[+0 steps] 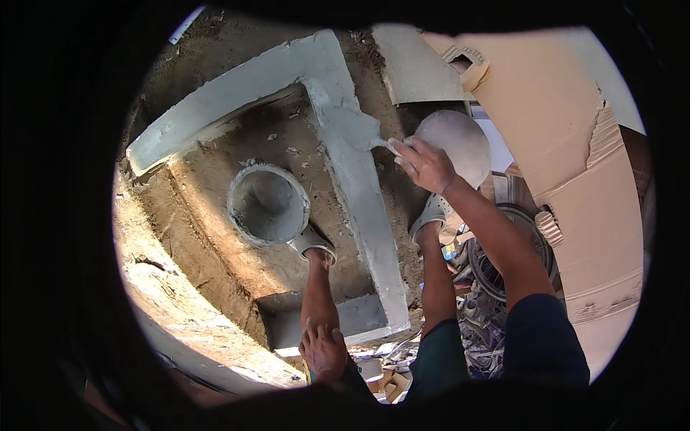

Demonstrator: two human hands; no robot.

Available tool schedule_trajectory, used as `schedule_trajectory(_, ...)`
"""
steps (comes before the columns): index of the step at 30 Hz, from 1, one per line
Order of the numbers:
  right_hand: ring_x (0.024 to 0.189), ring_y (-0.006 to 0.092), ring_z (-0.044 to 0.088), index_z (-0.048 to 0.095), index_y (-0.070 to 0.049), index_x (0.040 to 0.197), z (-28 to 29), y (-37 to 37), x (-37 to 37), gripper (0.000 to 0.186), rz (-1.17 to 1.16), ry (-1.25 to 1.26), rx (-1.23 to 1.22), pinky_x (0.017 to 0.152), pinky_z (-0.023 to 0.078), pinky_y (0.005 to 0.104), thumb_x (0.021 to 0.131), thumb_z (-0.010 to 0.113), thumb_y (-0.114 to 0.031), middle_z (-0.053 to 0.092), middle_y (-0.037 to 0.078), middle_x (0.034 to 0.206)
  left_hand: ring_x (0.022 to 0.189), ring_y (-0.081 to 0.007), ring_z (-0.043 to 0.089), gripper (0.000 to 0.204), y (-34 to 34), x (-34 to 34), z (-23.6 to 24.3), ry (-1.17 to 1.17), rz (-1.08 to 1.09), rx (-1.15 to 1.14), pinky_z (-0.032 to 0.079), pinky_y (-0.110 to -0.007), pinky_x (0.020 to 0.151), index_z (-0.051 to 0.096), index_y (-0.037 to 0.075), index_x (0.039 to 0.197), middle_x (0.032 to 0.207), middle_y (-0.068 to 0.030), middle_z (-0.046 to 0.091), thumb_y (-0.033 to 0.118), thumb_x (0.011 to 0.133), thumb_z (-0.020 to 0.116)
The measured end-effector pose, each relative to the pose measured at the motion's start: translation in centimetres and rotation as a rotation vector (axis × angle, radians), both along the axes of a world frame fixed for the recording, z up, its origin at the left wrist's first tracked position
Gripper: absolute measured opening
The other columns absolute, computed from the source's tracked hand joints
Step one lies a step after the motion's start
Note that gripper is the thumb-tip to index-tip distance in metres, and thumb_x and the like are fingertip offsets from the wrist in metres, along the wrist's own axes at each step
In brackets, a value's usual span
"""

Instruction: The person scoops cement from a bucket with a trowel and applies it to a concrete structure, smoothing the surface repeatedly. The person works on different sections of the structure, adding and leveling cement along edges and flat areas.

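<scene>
My right hand (429, 167) is closed round the handle of a trowel (381, 144). Its blade, smeared with grey mortar, lies against the top of a low wall (357, 190) coated in wet-looking grey mortar. My left hand (323, 350) rests on my left leg, fingers spread, holding nothing. Inside the walled pit, just ahead of my left foot, sits a round bucket (233, 205) with grey mortar in it. Beside my right hand is a pale round object (460, 144), perhaps an upturned basin; its kind is unclear.
My left shoe (316, 243) stands inside the wall, my right shoe (431, 214) outside it. Large cardboard sheets (546, 108) cover the right side. A spoked wheel (496, 269) and assorted scrap (481, 334) lie near my right leg. A sunlit earth edge (187, 309) runs along the left.
</scene>
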State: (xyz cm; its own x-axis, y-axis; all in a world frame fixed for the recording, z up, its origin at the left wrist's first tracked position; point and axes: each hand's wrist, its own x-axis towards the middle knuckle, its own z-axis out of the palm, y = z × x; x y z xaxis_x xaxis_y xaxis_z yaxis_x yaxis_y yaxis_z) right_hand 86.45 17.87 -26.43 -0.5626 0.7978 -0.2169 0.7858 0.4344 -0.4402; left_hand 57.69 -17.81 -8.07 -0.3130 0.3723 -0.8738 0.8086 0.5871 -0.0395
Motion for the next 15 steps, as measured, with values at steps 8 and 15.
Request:
schedule_trajectory(8,0.105,0.0330,0.074,0.062,-0.014,0.147,-0.2,-3.6,-0.3,0.050,-0.555,0.456,-0.098,0.088,0.058,0.0387,0.098,0.074,-0.016,0.073,0.017,0.124,0.143,-0.0382,0.049,0.042,0.1,1.2,-1.0,0.010,-0.083,0.014,0.035,-0.054,0.117,0.071,0.009,0.126,0.157,-0.0198,0.053,0.038,0.097,0.060)
schedule_trajectory(15,0.056,0.0147,0.060,0.066,-0.014,0.138,-2.4,16.8,-3.8,0.040,-0.760,0.547,-0.805,0.047,0.051,0.0345,0.102,0.067,-0.034,0.063,0.006,0.076,0.147,-0.0374,0.046,0.043,0.8,3.0,-1.1,0.039,-0.117,-0.038,0.033,-0.053,0.119,0.071,0.010,0.128,0.160,-0.0191,0.049,0.038,0.097,0.059)
